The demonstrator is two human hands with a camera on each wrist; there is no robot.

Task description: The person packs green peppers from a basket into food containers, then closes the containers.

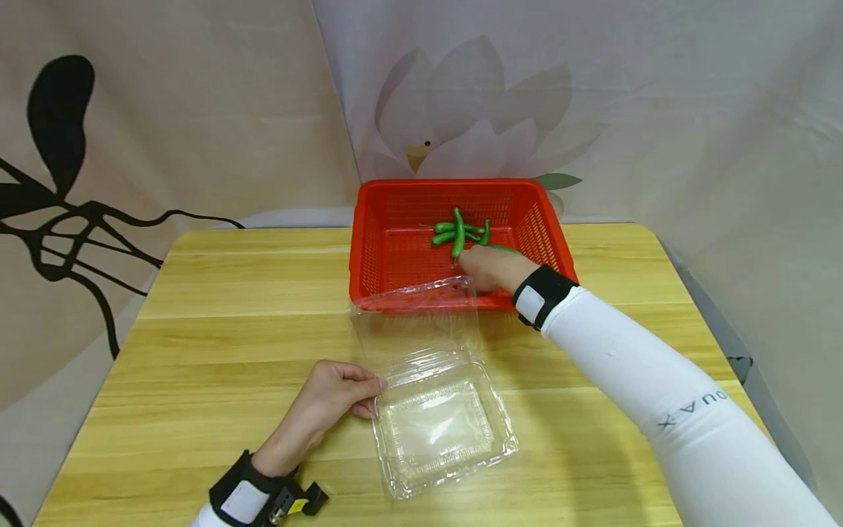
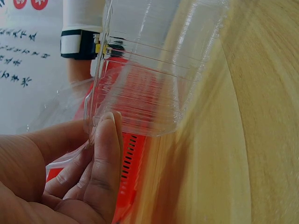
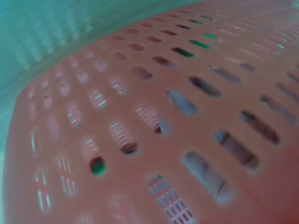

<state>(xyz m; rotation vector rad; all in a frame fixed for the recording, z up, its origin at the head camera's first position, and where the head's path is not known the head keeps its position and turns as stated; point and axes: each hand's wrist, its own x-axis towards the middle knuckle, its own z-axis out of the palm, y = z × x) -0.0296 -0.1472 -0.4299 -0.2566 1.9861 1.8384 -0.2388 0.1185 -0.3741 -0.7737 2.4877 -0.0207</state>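
In the head view, my left hand (image 1: 337, 391) pinches the left edge of a clear plastic clamshell box (image 1: 437, 424) between thumb and fingers. The box stands unfolded on the table, its lid (image 1: 421, 322) leaning back over the basket's front rim. The left wrist view shows the fingers (image 2: 105, 163) on the clear plastic. My right hand (image 1: 490, 267) reaches into a red plastic basket (image 1: 388, 267), beside several green chili peppers (image 1: 459, 233). Its fingertips are hidden, so any grip is unclear. Slotted basket wall (image 3: 140, 93) fills the right wrist view, with green showing through.
The wooden table (image 1: 263, 307) carries the basket at its back edge and the box in front of it. A printed cloth (image 1: 230, 110) hangs behind the table. The white-sleeved right arm (image 1: 645, 388) crosses the table's right side.
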